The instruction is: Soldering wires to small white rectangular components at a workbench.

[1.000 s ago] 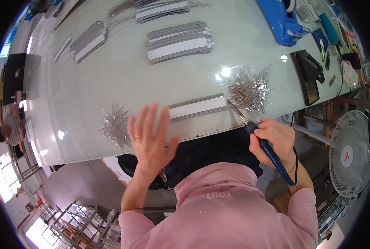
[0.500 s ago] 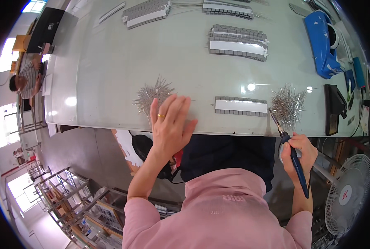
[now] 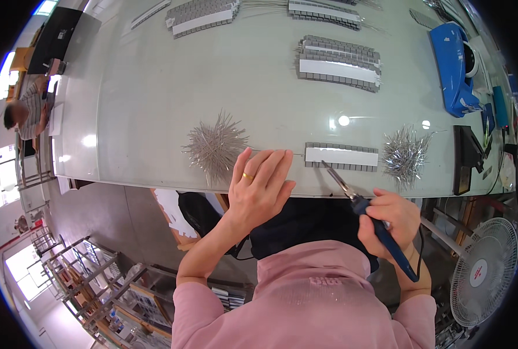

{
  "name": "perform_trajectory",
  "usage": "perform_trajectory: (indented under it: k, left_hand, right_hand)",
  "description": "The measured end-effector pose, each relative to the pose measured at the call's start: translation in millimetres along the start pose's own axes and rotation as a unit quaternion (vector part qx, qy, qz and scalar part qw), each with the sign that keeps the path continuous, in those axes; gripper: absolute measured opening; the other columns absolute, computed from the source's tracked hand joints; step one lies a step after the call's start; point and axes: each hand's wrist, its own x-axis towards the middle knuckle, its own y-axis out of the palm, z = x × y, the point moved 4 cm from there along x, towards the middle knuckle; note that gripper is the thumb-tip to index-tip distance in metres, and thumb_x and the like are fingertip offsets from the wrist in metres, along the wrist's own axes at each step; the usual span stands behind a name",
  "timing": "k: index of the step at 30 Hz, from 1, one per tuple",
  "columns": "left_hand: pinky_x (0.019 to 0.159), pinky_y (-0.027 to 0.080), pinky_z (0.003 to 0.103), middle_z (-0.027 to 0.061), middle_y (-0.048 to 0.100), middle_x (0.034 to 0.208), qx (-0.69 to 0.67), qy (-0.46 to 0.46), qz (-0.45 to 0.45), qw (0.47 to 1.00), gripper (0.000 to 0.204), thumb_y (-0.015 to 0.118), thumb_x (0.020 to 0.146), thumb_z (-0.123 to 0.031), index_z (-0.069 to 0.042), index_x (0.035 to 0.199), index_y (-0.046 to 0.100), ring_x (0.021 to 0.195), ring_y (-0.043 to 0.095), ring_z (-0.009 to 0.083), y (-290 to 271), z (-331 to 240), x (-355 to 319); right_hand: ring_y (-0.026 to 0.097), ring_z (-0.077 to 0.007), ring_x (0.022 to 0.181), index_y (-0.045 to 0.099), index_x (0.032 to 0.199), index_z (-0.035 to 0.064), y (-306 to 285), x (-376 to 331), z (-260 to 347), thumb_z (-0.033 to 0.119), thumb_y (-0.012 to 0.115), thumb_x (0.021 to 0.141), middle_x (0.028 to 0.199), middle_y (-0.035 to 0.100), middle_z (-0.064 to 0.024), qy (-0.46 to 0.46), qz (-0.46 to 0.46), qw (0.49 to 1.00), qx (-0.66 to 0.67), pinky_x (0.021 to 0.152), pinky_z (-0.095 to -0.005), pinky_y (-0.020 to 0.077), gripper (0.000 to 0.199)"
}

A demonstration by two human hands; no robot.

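Observation:
My right hand (image 3: 394, 224) grips a dark blue soldering iron (image 3: 385, 234). Its metal tip points at the near left part of a grey segmented strip with a white top (image 3: 341, 156); whether it touches cannot be told. My left hand (image 3: 260, 189) is open, its fingers stretched out at the table's near edge. A thin wire (image 3: 297, 155) runs by those fingertips toward the strip's left end; whether the fingers press on it is hidden. Left of that hand lies a spiky heap of thin silvery wires (image 3: 213, 146). Another such heap (image 3: 405, 158) sits right of the strip.
More grey strips (image 3: 339, 68) lie stacked farther back, with another stack (image 3: 201, 20) at the far left. On the right are a blue tape dispenser (image 3: 452, 70) and a black stand (image 3: 463, 160). A fan (image 3: 484, 270) stands below the table. Another person (image 3: 29, 110) sits far left.
My right hand has carried the soldering iron leftward, from beside the right wire heap to the strip's left part. My left hand has shifted right, away from the left heap.

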Motion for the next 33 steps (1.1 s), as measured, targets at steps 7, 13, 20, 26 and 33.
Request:
perform_trajectory:
  k: [7,13,20,26,33]
  left_hand:
    - [0.105,0.034,0.046,0.0071,0.058,0.12,0.001,0.01,0.008,1.0,0.044,0.066,0.08,-0.021,-0.004,0.12,0.064,0.108,0.057,0.0229,0.7,1.3,0.2]
    - [0.104,0.036,0.046,0.0066,0.058,0.12,-0.01,0.009,0.011,1.0,0.045,0.066,0.079,-0.022,-0.004,0.12,0.063,0.108,0.056,0.0221,1.2,2.1,0.4]
    - [0.105,0.035,0.046,0.0061,0.059,0.119,-0.017,0.002,0.014,1.0,0.046,0.067,0.078,-0.022,-0.005,0.121,0.063,0.109,0.056,0.0215,1.6,3.2,0.0]
    - [0.101,0.037,0.044,0.0036,0.059,0.112,-0.032,0.026,-0.07,0.997,0.039,0.068,0.078,-0.024,-0.009,0.114,0.067,0.102,0.057,0.0197,-4.2,4.6,-11.0]
    - [0.087,0.041,0.038,-0.0022,0.06,0.1,-0.097,0.13,-0.135,0.977,0.024,0.071,0.075,-0.025,-0.016,0.097,0.071,0.09,0.056,0.0148,-8.5,-25.2,-29.2]
  right_hand:
    - [0.064,-0.0251,0.059,0.061,0.078,0.0046,21.4,19.7,1.1,0.001,0.074,0.062,0.066,0.062,-0.0074,0.006,0.028,0.999,0.024,0.068,-0.0379,0.0597,0.021]
    - [0.064,-0.0249,0.059,0.061,0.077,0.0042,27.4,24.4,0.1,0.001,0.074,0.063,0.066,0.062,-0.0073,0.011,0.033,0.999,0.027,0.069,-0.0379,0.0597,0.02]
    - [0.062,-0.0238,0.058,0.06,0.077,0.0046,28.0,33.3,6.1,0.001,0.075,0.063,0.068,0.06,-0.0066,0.002,0.072,0.997,-0.002,0.068,-0.0376,0.0599,0.021]
    - [0.06,-0.0236,0.057,0.057,0.076,0.0047,30.5,39.7,13.4,0.001,0.075,0.063,0.068,0.057,-0.0058,-0.04,0.12,0.992,-0.022,0.066,-0.0375,0.0604,0.023]
    - [0.061,-0.025,0.057,0.057,0.076,0.0043,28.9,35.1,4.2,0.0,0.075,0.064,0.066,0.057,-0.0068,-0.025,0.086,0.996,0.012,0.069,-0.0378,0.06,0.021]
